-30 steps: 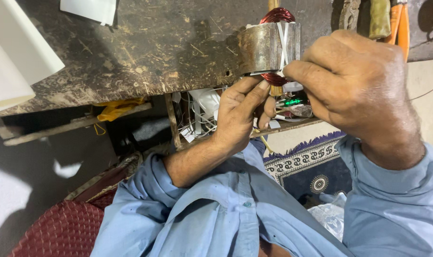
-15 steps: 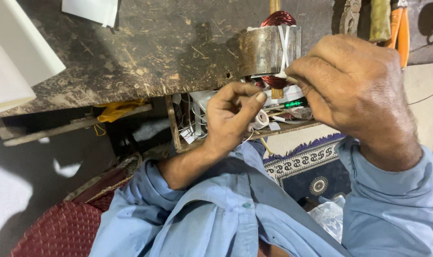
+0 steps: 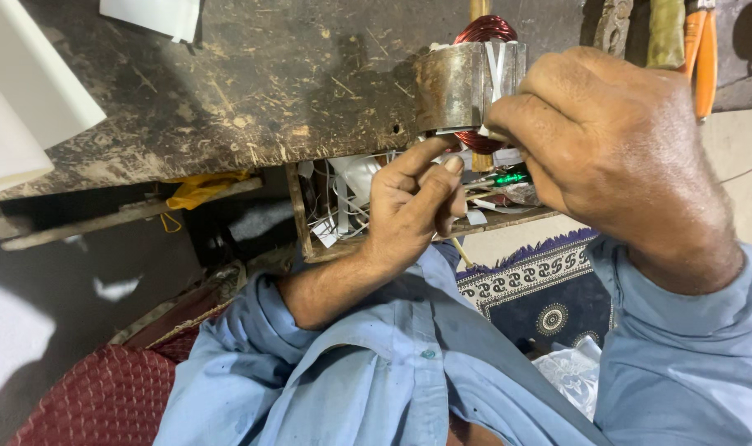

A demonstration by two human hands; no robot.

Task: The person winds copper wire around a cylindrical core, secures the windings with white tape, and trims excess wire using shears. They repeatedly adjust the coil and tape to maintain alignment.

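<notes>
The metal motor core already carries red copper windings and white slot strips, while the right hand pinches another strip and the left hand, forefinger out, steadies it.

Bench: dark, scratched wooden top, worn and stained, edge chipped.
On it, far left: white sheets of paper.
On it, top: another white paper at the far edge.
On it, right: orange-handled pliers.
Shelf below: wooden ledge carrying white scraps and wires.
</notes>
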